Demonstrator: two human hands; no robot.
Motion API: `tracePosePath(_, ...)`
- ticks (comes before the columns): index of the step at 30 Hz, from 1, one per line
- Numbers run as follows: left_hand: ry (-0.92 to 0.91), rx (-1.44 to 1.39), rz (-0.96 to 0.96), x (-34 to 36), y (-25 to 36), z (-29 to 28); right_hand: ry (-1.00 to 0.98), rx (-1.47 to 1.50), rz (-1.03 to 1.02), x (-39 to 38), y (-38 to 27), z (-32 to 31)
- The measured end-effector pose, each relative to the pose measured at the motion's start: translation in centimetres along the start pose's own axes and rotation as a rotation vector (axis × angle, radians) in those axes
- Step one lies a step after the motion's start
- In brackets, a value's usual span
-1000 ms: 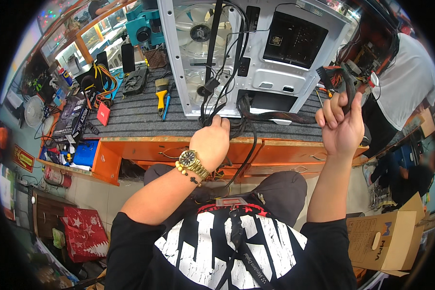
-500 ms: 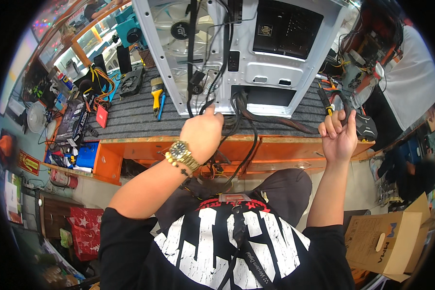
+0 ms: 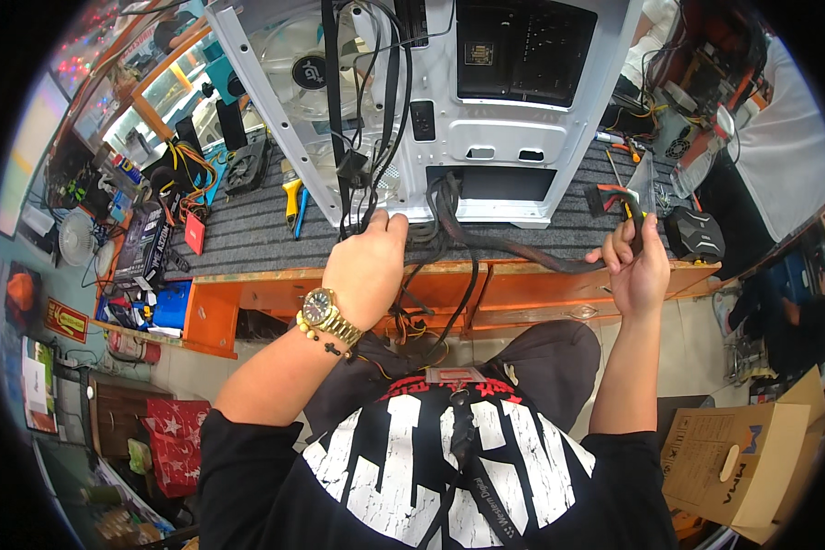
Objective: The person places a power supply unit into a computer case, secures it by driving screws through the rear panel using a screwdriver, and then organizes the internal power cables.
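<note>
A white computer case (image 3: 522, 209) stands with its open side facing me; fans and loose black cables (image 3: 362, 137) show in and across its left part. My left hand (image 3: 368, 261) is at the case's lower edge, fingers closed around the lower ends of those cables, though the fingertips are partly hidden. From an opening low in the case a thick braided cable bundle (image 3: 522, 257) runs to the right along the bench edge. My right hand (image 3: 634, 266) is closed on the far end of this bundle, palm up, with a connector end rising above the fingers.
On the grey ribbed mat lie a yellow brush (image 3: 291, 197), a blue tool (image 3: 302, 215) and a loose black fan (image 3: 246, 167). A black box-shaped device (image 3: 695, 234) sits right of my right hand. Orange drawers (image 3: 541, 298) lie below the bench edge. A person in a light shirt (image 3: 784, 137) is at the right.
The case and bench have shifted slightly left in view. My left hand has moved a little down and left along the cables. My right hand has turned slightly, lifting the bundle's connector end into view.
</note>
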State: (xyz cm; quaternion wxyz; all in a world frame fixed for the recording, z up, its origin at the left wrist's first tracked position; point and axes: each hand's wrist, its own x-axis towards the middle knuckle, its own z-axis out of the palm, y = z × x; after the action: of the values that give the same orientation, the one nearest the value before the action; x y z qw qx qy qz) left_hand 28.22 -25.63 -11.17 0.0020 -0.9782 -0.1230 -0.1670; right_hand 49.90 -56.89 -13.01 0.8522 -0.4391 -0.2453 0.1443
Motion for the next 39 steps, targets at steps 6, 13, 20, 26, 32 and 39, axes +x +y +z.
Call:
tracePosePath(6,-0.003,-0.022,0.062,0.1,0.5,1.2,0.026,-0.034,-0.063,-1.4,-0.8,-1.4)
tracePosePath(13,0.095,-0.113,0.077,-2.7,-0.2,1.8,0.156,0.046,-0.137,-0.8,-3.3,-0.7)
tracePosePath(20,0.019,-0.136,-0.172,-2.8,-0.5,1.0,0.083,0.019,-0.148,0.0,-3.5,-0.6)
tracePosePath(26,0.011,-0.037,-0.056,-1.2,0.0,3.0,0.091,-0.001,-0.116,0.0,-3.4,-1.3)
tracePosePath(32,-0.038,0.016,-0.006,0.0,-1.2,0.0,0.172,0.057,-0.09,-0.2,-2.8,-2.9)
tracePosePath(39,-0.07,0.02,0.024,-0.3,-2.2,-2.3,0.232,0.113,-0.025,0.6,-2.2,-3.6)
